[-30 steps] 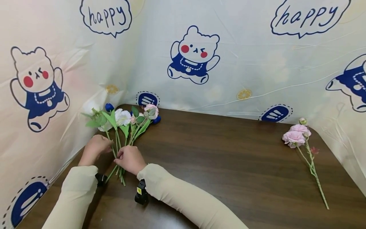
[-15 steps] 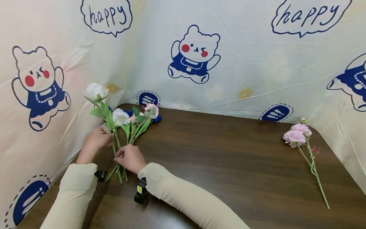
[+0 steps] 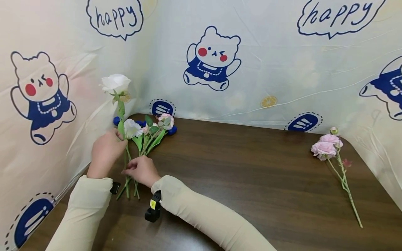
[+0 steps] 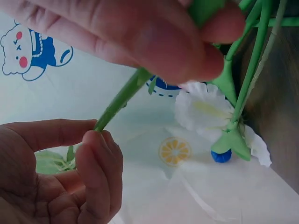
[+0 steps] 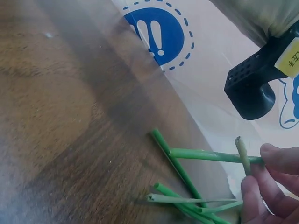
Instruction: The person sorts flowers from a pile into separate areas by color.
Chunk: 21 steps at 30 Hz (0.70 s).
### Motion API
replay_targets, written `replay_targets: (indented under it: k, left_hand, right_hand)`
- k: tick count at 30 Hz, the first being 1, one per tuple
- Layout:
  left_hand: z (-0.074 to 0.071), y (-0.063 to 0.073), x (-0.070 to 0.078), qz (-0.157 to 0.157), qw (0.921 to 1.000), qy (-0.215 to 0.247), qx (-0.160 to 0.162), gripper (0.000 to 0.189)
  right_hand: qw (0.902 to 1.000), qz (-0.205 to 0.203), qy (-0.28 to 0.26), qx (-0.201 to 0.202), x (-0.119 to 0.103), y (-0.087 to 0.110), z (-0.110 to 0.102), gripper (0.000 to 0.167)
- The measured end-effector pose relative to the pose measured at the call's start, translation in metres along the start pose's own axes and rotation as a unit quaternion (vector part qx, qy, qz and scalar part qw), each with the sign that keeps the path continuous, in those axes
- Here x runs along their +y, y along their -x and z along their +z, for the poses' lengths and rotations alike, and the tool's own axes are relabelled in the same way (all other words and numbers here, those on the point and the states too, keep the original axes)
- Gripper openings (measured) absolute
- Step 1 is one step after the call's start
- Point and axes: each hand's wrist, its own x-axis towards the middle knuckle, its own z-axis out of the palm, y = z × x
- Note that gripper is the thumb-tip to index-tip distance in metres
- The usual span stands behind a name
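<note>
My left hand (image 3: pixel 107 151) pinches the stem of a white rose (image 3: pixel 116 83), its bloom raised against the back cloth. Thumb and fingertips meet on the green stem (image 4: pixel 120 100) in the left wrist view. Just below, my right hand (image 3: pixel 144 170) pinches stems between thumb and fingers; a green stem and a thinner brownish stem end (image 5: pixel 242 151) cross at its fingertips in the right wrist view. Beside both hands lie a white ruffled flower (image 3: pixel 133 128), a pink flower (image 3: pixel 167 121) and blue buds (image 3: pixel 172 130), their stems fanning together. Fingers hide part of the stems.
A pink flower spray (image 3: pixel 325 149) lies at the right side of the brown wooden table (image 3: pixel 245 174). Printed cloth (image 3: pixel 267 62) rises along the back and sides. A black camera (image 3: pixel 153 209) hangs from the right wrist.
The white rose has swung up from near the other blooms to stand upright above them. My left hand has shifted slightly up its stem; the right hand has hardly moved.
</note>
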Motion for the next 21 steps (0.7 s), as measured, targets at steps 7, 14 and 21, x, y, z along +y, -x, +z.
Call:
replay_targets:
  k: [7, 14, 21]
  left_hand:
    - [0.002, -0.003, 0.004, -0.007, 0.9998, -0.017, 0.004, 0.011]
    - [0.005, -0.005, 0.003, 0.006, 0.9997, -0.022, -0.008, 0.014]
    - [0.007, -0.008, 0.008, 0.014, 0.9981, 0.010, -0.059, 0.015]
  right_hand:
    - [0.9983, 0.017, 0.054, -0.015, 0.001, 0.000, -0.006, 0.016]
    - [0.9979, 0.036, 0.000, -0.054, 0.001, 0.002, -0.007, 0.019]
    - [0.9916, 0.025, -0.104, -0.073, 0.011, 0.009, -0.022, 0.011]
